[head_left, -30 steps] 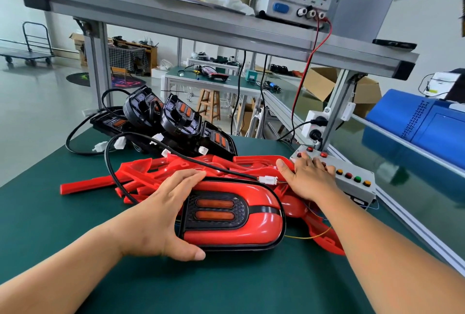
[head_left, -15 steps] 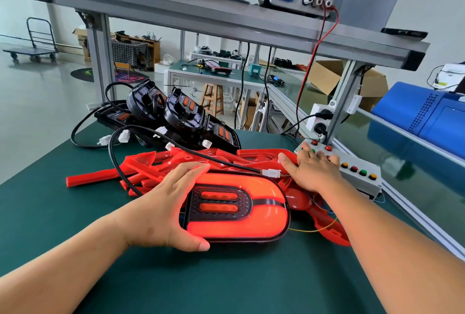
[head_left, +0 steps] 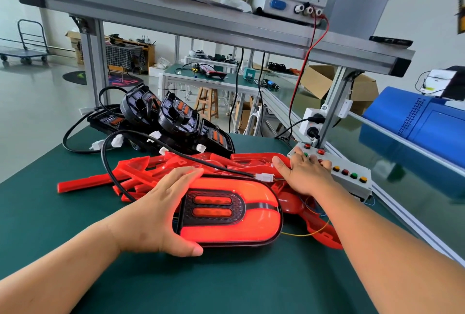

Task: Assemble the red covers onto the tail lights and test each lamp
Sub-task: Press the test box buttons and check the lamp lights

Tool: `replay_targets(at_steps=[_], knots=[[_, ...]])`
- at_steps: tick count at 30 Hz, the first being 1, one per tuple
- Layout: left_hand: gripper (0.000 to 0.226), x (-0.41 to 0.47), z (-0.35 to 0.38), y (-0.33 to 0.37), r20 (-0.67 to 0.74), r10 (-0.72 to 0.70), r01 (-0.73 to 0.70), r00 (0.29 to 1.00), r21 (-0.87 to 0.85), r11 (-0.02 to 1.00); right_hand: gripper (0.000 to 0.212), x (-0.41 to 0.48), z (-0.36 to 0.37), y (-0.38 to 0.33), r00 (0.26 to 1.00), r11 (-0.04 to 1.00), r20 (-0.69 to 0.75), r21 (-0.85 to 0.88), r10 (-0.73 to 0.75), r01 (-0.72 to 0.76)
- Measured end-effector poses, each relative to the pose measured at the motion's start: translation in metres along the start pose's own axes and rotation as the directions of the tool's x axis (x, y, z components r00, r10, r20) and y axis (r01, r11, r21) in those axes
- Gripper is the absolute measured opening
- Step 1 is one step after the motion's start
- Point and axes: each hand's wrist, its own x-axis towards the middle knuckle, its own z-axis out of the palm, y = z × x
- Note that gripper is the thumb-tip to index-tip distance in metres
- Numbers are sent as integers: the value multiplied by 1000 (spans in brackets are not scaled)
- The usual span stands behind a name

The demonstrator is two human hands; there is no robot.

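A: Tail light (head_left: 214,209) on the worktop (head_left: 226,286), red cover (head_left: 254,229) fitted, glows now; dark a second ago

B: Left hand (head_left: 156,213) grips its end; right hand (head_left: 304,175) lies flat, fingers pressing the button box (head_left: 352,181) (which button is hidden). I judge this lamp passes its test

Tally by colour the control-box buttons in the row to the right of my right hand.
Yellow buttons: 2
Red button: 1
Green button: 1
Total: 4
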Motion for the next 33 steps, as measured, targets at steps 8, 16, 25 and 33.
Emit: replay_targets(at_steps=[8,16,25,33], knots=[[124,0,-1,0,26,-1,2,1000,-21,1000,127,-25,-8,20,989,988,-28,52,148,-146],[123,-1,0,-1,14,-5,5,1000,-25,1000,121,-37,-4,40,984,984,30,-23,177,-177],[126,1,-1,1,4,2,-2,1000,-19,1000,129,-35,-1,48,979,976,25,-83,204,-201],[133,1,0,-1,-21,6,-6,1000,-2,1000,124,-33,0,46,980,974,16,-112,199,-196]])
